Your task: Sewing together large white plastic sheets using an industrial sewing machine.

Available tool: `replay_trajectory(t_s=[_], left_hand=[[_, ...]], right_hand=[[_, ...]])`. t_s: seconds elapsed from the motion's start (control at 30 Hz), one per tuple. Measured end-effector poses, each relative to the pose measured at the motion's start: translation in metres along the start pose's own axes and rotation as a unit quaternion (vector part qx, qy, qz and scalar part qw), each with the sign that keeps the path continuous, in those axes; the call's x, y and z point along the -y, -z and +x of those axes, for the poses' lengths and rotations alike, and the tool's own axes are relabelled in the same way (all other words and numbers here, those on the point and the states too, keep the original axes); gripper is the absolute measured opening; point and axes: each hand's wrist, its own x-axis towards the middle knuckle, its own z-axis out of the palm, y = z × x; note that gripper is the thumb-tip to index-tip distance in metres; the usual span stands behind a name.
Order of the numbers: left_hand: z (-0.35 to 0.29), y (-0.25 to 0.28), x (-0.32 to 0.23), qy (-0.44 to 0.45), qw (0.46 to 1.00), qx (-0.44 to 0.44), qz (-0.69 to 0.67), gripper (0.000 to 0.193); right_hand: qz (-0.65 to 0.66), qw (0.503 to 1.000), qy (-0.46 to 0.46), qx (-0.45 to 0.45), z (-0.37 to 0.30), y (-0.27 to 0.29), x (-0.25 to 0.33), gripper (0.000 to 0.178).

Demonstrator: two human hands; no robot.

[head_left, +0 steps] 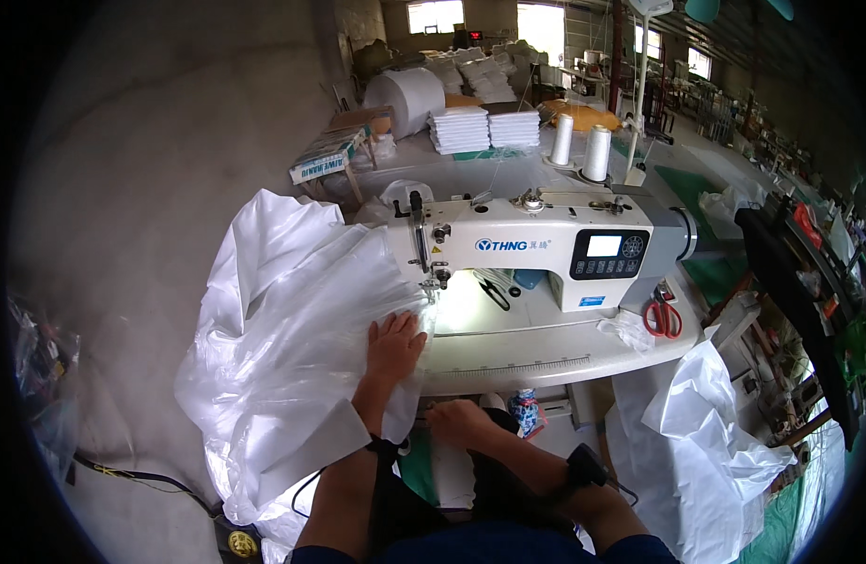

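A large white plastic-like sheet (282, 329) lies in folds over the left end of the sewing table and hangs down its side. Its right edge reaches the needle area of a white sewing machine (508, 235), where a lamp shines. My left hand (395, 348) rests flat on the sheet just in front of the needle, fingers stretched out. Below the table's front edge, my right hand (458, 423) is closed with its fingers curled; what it holds, if anything, is hidden. Black bands circle both wrists.
Red-handled scissors (662, 320) and black thread snips (495, 294) lie on the sewing table (508, 362). Two thread cones (596, 153) stand behind the machine. Farther back are stacked white sheets (459, 130) and a big white roll (406, 99). More white material (701, 451) hangs at right.
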Motion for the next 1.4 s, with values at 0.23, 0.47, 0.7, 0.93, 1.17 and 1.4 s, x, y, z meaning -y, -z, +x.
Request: replay_trajectory(t_s=[0.23,0.47,0.7,0.93,1.17,1.4], left_hand=[[0.029,0.002,0.035,0.0,1.0,0.009,-0.017,0.048],[0.061,-0.013,0.053,0.0,1.0,-0.014,0.011,0.043],[0.06,-0.006,0.088,0.032,0.994,-0.105,0.006,0.028],[0.033,0.009,0.093,-0.031,0.978,-0.198,-0.05,0.011],[0.031,0.011,0.094,-0.01,0.978,-0.198,-0.065,0.011],[-0.027,0.025,0.063,0.017,0.989,-0.116,-0.091,0.014]], right_hand=[[-0.263,0.889,-0.079,-0.365,0.056,0.114,-0.05,0.015],[-0.458,0.839,-0.169,-0.242,0.091,0.12,-0.084,0.015],[-0.167,0.938,-0.232,-0.197,0.074,0.11,-0.015,0.017],[-0.237,0.952,-0.109,-0.157,0.121,0.061,0.005,0.023],[-0.303,0.935,-0.101,-0.157,0.154,0.041,-0.005,0.028],[-0.315,0.919,-0.174,-0.16,0.085,0.088,-0.02,0.017]])
